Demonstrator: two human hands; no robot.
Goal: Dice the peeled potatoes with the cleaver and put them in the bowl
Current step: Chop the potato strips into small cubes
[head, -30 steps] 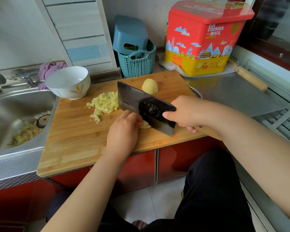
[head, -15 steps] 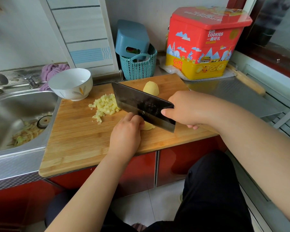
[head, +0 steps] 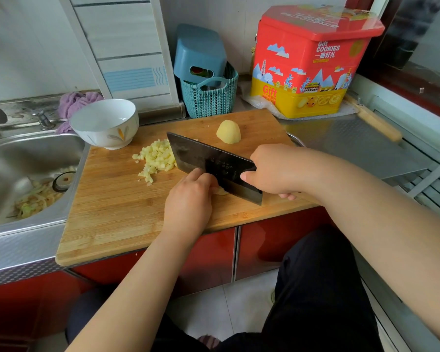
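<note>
On the wooden cutting board [head: 112, 212], my left hand [head: 188, 201] presses down on a piece of peeled potato [head: 220, 191] that is mostly hidden under the fingers. My right hand [head: 274, 171] grips the handle of the dark cleaver [head: 214, 166], whose blade rests against my left knuckles over the potato piece. A pile of diced potato [head: 158, 158] lies left of the blade. A peeled potato half [head: 228, 132] sits cut side down at the board's far side. The white bowl [head: 106, 123] stands empty at the board's far left corner.
A steel sink [head: 18, 168] with vegetable peelings lies to the left. A teal basket [head: 210, 95] and a red and yellow cookie tin [head: 308, 62] stand at the back. A steel counter [head: 353, 148] stretches to the right. A purple cloth [head: 74, 102] lies behind the bowl.
The cleaver's blade has risen and come down again on the potato piece under my left hand. Both hands stay in nearly the same place on the board.
</note>
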